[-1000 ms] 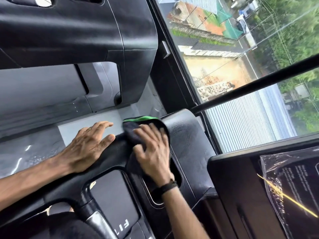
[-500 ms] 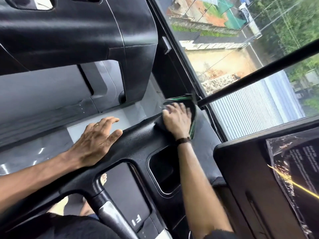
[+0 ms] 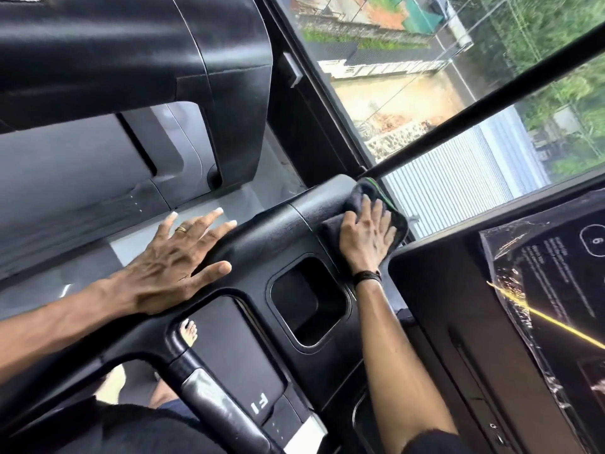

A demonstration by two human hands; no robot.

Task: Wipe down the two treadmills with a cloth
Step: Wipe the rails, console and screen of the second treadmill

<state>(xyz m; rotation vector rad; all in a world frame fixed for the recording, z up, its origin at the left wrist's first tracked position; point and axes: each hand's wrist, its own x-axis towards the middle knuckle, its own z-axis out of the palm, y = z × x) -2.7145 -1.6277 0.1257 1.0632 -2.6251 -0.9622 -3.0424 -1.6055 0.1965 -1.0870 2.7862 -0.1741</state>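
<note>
From my head camera, I take the cup pocket (image 3: 309, 301) in the treadmill console (image 3: 271, 247) as my marker. My right hand (image 3: 366, 239) lies flat with fingers spread on the cloth (image 3: 360, 199), just beyond and right of the pocket, pressing it onto the console's far corner so the whole palm scrubs. My left hand (image 3: 173, 267) rests open and flat on the console's top edge, left of the pocket, holding nothing; I judge it steadies me as I lean. The second treadmill's panel (image 3: 458, 322), film-wrapped, sits right of the pocket, not yet wiped.
</note>
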